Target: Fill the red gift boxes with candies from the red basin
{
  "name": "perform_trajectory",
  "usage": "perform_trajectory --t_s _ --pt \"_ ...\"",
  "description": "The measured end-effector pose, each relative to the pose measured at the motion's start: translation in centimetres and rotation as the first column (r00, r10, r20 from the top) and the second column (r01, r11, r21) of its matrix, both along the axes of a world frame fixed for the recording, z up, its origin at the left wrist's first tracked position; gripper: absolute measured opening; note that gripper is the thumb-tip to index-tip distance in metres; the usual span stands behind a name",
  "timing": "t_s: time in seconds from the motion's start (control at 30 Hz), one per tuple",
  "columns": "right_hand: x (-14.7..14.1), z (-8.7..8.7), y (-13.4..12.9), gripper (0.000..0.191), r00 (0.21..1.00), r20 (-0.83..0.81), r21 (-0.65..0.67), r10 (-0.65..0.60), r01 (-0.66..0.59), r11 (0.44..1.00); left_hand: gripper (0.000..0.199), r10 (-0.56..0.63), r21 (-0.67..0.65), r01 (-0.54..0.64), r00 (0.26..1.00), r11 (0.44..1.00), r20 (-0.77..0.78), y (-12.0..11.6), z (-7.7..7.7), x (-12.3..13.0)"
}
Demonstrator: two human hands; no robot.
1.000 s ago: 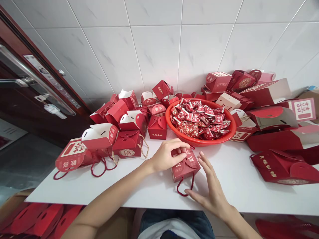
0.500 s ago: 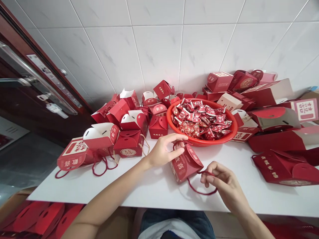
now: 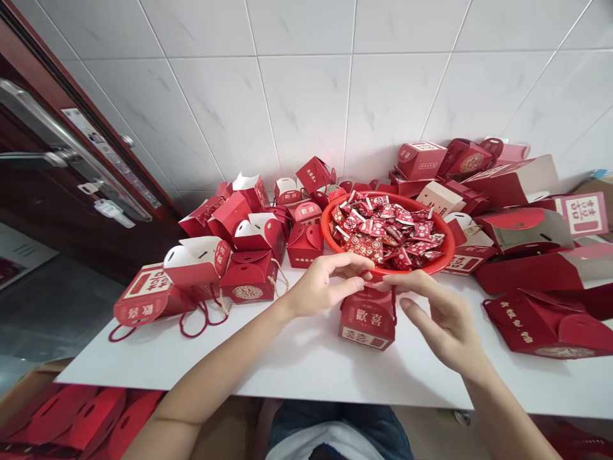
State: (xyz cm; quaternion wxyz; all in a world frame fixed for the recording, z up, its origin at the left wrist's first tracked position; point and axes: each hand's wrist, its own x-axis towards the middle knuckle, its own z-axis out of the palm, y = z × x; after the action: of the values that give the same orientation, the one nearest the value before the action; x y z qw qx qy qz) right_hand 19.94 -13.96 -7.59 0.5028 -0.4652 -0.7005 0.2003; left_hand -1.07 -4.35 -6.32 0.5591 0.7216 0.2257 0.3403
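The left hand (image 3: pixel 317 287) curls thumb and fingers at the top of a small red box (image 3: pixel 368 319), its grip hard to tell, while the right hand (image 3: pixel 445 326) spreads thumb from fingers beside it. The box is over the white surface (image 3: pixel 297 361), just nearer than the basin (image 3: pixel 448 253) of wrapped sweets (image 3: pixel 385 233).

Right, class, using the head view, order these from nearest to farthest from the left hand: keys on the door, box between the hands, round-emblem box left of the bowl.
From the left hand:
1. Box between the hands, just right.
2. Round-emblem box, to its left.
3. Keys, far left.
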Motion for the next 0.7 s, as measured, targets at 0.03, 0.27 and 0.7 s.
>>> perform_trajectory --t_s 0.03,0.27,0.7 --pt "0.0 -0.1 0.4 0.025 0.999 0.035 0.014 0.004 -0.005 1.000 0.024 -0.006 0.001 0.006 1.000 1.000 0.001 0.0 -0.1 0.2" --pt "0.2 -0.1 1.4 0.034 0.991 0.130 0.172 -0.022 -0.001 0.985 0.033 -0.044 0.061 0.045 0.999 0.997 -0.016 0.1 0.1 1.2" --pt "0.7 -1.1 2.5 0.034 0.983 0.146 0.321 -0.116 0.064 0.945 0.050 -0.179 -0.079 0.179 0.984 0.981 0.000 0.2 -1.0 3.4"
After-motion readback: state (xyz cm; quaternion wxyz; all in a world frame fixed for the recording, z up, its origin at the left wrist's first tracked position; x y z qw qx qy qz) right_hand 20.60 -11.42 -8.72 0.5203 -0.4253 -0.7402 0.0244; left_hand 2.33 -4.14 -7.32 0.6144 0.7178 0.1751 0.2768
